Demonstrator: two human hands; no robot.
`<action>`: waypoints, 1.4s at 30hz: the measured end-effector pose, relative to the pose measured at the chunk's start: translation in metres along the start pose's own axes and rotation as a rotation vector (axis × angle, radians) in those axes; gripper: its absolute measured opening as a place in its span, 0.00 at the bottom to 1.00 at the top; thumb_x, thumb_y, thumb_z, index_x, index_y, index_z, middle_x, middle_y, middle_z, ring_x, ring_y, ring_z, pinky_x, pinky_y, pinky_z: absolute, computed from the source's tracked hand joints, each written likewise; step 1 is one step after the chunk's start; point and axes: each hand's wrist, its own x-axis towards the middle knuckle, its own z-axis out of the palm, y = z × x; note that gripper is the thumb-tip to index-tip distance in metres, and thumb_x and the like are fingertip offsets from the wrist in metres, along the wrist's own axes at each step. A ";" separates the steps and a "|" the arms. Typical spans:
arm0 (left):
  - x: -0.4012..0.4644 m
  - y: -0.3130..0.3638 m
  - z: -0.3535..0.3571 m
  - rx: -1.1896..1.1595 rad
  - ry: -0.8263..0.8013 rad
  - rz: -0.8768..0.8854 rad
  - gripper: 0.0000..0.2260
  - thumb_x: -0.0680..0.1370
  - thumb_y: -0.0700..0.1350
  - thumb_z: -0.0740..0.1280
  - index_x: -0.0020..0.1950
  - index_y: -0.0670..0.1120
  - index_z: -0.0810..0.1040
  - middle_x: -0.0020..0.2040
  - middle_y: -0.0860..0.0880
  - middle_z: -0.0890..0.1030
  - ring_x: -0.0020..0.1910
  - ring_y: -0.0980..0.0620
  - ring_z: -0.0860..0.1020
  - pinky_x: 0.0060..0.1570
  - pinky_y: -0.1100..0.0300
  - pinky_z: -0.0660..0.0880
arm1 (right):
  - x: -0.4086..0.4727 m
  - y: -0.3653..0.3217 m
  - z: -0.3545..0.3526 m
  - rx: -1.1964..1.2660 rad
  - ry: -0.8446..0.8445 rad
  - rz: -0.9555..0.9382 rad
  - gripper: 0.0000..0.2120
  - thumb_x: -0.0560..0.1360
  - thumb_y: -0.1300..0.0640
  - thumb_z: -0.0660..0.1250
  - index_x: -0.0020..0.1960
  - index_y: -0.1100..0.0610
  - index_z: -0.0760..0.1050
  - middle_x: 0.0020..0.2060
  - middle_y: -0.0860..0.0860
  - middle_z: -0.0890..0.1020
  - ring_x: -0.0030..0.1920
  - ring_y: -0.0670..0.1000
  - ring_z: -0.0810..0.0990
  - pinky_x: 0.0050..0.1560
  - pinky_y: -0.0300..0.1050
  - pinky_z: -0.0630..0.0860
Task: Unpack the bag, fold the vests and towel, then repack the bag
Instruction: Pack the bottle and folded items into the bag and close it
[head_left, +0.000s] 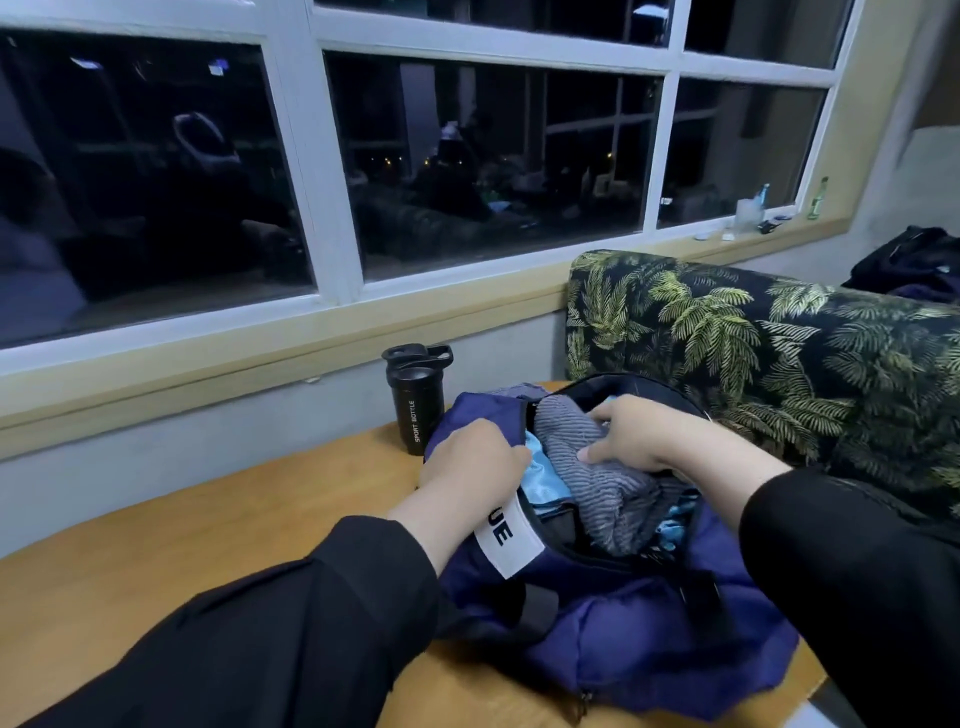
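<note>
black sport bottle on wooden table, palm-print sofa, dark window

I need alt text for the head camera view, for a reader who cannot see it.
A person's left hand holds open the edge of a purple bag on a wooden table, while the right hand grips a grey ribbed towel inside it. A black sport bottle stands behind the bag, below a dark window.
</note>
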 end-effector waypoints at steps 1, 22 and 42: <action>0.000 0.001 0.001 -0.007 0.012 0.019 0.15 0.80 0.50 0.61 0.36 0.45 0.68 0.37 0.48 0.72 0.43 0.43 0.73 0.42 0.58 0.67 | 0.002 0.002 0.002 -0.016 -0.023 -0.007 0.25 0.77 0.46 0.72 0.72 0.54 0.75 0.63 0.53 0.82 0.61 0.55 0.80 0.57 0.43 0.73; -0.014 0.000 0.003 -0.619 0.255 0.203 0.08 0.79 0.44 0.64 0.43 0.41 0.77 0.36 0.48 0.79 0.35 0.53 0.73 0.39 0.55 0.71 | 0.010 0.017 0.059 -0.356 -0.138 -0.174 0.31 0.86 0.44 0.41 0.83 0.60 0.46 0.83 0.53 0.47 0.82 0.52 0.46 0.81 0.56 0.46; 0.039 -0.049 0.012 0.358 -0.122 0.725 0.21 0.86 0.59 0.46 0.79 0.67 0.56 0.83 0.59 0.52 0.82 0.58 0.47 0.79 0.50 0.42 | -0.091 0.081 0.130 0.486 0.448 0.321 0.53 0.66 0.19 0.54 0.83 0.45 0.46 0.83 0.44 0.47 0.82 0.49 0.51 0.76 0.64 0.59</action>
